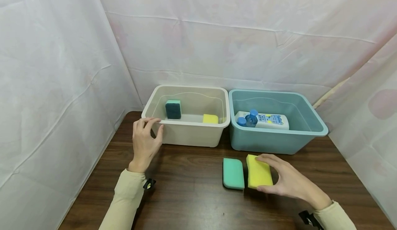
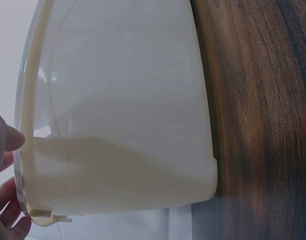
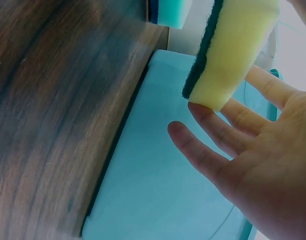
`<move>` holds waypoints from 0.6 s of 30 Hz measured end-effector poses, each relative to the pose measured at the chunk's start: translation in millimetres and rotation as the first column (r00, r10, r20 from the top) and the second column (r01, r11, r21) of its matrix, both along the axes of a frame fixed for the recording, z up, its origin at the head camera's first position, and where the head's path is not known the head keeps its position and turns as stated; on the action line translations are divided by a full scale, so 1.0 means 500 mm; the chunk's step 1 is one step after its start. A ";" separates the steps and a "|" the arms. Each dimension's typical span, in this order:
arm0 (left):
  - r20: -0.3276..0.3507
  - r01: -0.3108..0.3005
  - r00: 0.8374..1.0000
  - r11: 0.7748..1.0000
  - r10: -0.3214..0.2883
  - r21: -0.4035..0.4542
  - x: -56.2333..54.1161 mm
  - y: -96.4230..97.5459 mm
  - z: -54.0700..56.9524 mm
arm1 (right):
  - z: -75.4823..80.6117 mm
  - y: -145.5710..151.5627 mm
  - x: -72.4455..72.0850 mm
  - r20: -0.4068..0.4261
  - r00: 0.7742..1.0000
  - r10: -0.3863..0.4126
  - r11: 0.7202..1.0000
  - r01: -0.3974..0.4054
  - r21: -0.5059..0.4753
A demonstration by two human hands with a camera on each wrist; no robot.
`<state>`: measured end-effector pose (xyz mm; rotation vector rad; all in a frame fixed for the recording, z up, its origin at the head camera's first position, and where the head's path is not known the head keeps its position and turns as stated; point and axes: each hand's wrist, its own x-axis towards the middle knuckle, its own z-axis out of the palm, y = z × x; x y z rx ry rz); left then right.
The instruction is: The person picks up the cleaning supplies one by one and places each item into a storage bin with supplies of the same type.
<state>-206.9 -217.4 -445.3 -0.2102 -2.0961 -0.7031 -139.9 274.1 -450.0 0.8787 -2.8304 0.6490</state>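
My left hand (image 1: 145, 144) grips the front left corner of the beige bin (image 1: 186, 133), with the thumb at the rim's front. In the left wrist view, fingertips (image 2: 15, 140) touch that rim. Inside the bin are a green sponge with a dark scouring side (image 1: 173, 110) and a yellow sponge (image 1: 210, 118). My right hand (image 1: 289, 180) pinches another yellow sponge (image 1: 259, 172) between thumb and fingers, above the table. The right wrist view shows this sponge's dark green scouring layer (image 3: 204, 47). Just left of it, a green sponge (image 1: 233, 173) lies green side up on the table.
A blue bin (image 1: 263, 142) stands right of the beige one. It holds a white bottle (image 1: 273, 120) lying down and blue-capped bottles (image 1: 252, 118). Dark wooden table (image 1: 186, 188) lies in front; white curtains (image 1: 217, 51) hang behind and at both sides.
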 end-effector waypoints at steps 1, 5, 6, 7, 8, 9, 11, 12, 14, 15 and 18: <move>0.000 0.000 1.000 1.000 0.000 -0.001 0.000 0.000 0.000 | 0.001 0.000 0.000 0.000 1.000 -0.001 1.000 0.001 0.002; 0.001 0.000 1.000 1.000 0.000 -0.002 0.001 -0.001 -0.001 | 0.007 -0.001 0.001 -0.005 1.000 -0.001 1.000 0.001 0.007; 0.001 0.000 1.000 1.000 0.000 -0.003 0.001 -0.001 -0.001 | 0.009 -0.001 0.001 -0.007 1.000 -0.001 1.000 0.001 0.008; 0.001 0.000 1.000 1.000 0.000 -0.004 0.000 -0.001 -0.001 | 0.011 0.000 0.001 -0.009 1.000 0.001 1.000 -0.001 0.010; 0.003 -0.001 1.000 1.000 0.001 -0.004 0.000 -0.001 -0.001 | 0.013 0.000 0.001 -0.012 1.000 0.001 1.000 -0.001 0.011; 0.003 -0.001 1.000 1.000 0.001 -0.004 0.000 -0.001 -0.001 | 0.015 0.001 0.001 -0.014 1.000 0.000 1.000 0.000 0.010; 0.004 -0.003 1.000 1.000 0.003 -0.007 0.001 -0.001 0.000 | 0.019 0.003 0.002 -0.020 1.000 -0.003 1.000 0.004 0.007; 0.004 -0.004 1.000 1.000 0.004 -0.007 0.001 0.000 0.000 | 0.021 0.004 0.002 -0.023 1.000 -0.006 1.000 0.007 0.006; 0.007 -0.005 1.000 1.000 0.005 -0.009 0.002 0.000 0.001 | 0.025 0.006 0.003 -0.023 1.000 -0.012 1.000 0.012 0.003; 0.008 -0.005 1.000 1.000 0.005 -0.011 0.002 0.000 0.002 | 0.027 0.006 0.003 -0.025 1.000 -0.013 1.000 0.013 0.003; 0.015 -0.005 1.000 1.000 0.005 -0.016 0.002 0.000 0.003 | 0.033 0.008 0.004 -0.028 1.000 -0.013 1.000 0.013 0.004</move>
